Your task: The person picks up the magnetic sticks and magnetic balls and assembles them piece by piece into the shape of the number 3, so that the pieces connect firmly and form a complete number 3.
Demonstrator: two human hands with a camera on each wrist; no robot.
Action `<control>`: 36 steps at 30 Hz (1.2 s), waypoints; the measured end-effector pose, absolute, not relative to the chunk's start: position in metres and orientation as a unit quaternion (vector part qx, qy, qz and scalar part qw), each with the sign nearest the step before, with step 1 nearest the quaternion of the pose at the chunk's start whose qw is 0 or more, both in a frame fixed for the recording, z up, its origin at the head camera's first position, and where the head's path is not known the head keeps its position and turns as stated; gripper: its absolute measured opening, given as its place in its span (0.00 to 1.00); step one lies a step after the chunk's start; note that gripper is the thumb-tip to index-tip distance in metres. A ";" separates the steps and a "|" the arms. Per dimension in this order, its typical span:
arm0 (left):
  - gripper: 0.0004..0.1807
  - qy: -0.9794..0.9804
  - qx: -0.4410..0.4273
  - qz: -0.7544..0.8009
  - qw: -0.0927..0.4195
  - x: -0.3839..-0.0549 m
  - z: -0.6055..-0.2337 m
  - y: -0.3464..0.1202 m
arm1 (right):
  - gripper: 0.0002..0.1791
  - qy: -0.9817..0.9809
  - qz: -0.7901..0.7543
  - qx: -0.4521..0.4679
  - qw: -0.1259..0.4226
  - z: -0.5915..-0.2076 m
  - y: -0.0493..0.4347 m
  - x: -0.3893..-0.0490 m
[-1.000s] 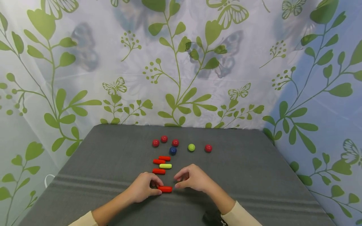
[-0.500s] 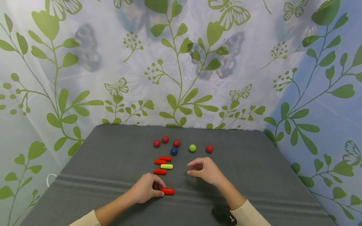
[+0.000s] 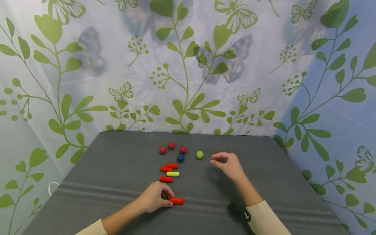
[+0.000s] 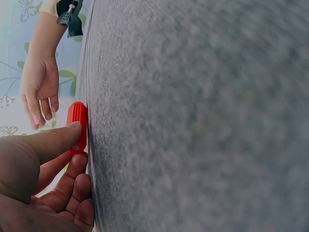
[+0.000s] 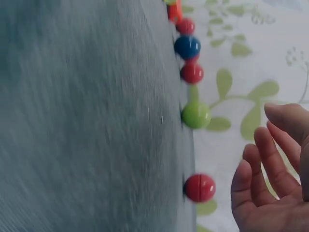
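My left hand [image 3: 155, 197] pinches the left end of a red ridged cylinder [image 3: 177, 201] between thumb and fingers, low over the grey cloth. A small hole shows in the near end of that red ridged cylinder [image 4: 77, 126] in the left wrist view. My right hand [image 3: 230, 165] holds nothing; its fingers are loosely bent, above the cloth at the right. Behind its fingertips a red ball [image 3: 216, 152] is mostly hidden in the head view. The right wrist view has this red ball [image 5: 200, 188] in full, beside the right hand's fingers.
A lime green ball [image 3: 199, 155] lies left of the right hand. Further left are a dark blue ball [image 3: 180, 158] and several red balls [image 3: 163, 150]. Nearer lie a yellow cylinder [image 3: 173, 174] and several red cylinders [image 3: 166, 179]. A patterned curtain [image 3: 188, 81] hangs behind the table.
My right hand has left the held red cylinder's right end and moved away, rightward, to the far-right red ball. The left hand still grips the cylinder, slightly further right.
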State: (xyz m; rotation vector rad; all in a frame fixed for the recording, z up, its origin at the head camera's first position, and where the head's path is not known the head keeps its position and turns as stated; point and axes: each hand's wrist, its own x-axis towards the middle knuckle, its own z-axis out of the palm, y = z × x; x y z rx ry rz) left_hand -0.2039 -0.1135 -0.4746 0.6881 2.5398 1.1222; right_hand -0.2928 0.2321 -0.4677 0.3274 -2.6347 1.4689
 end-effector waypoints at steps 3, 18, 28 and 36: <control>0.08 0.879 0.235 0.389 0.145 -0.204 -0.475 -0.112 | 0.15 -0.867 0.484 0.094 0.074 -0.469 0.241 -0.302; 0.09 0.874 0.234 0.395 0.157 -0.203 -0.473 -0.107 | 0.21 -0.891 0.451 0.023 0.047 -0.473 0.258 -0.336; 0.08 0.870 0.239 0.399 0.165 -0.203 -0.471 -0.099 | 0.26 -0.890 0.455 0.017 0.004 -0.479 0.263 -0.351; 0.09 0.862 0.247 0.411 0.165 -0.199 -0.474 -0.091 | 0.27 -0.889 0.457 0.016 -0.014 -0.485 0.263 -0.356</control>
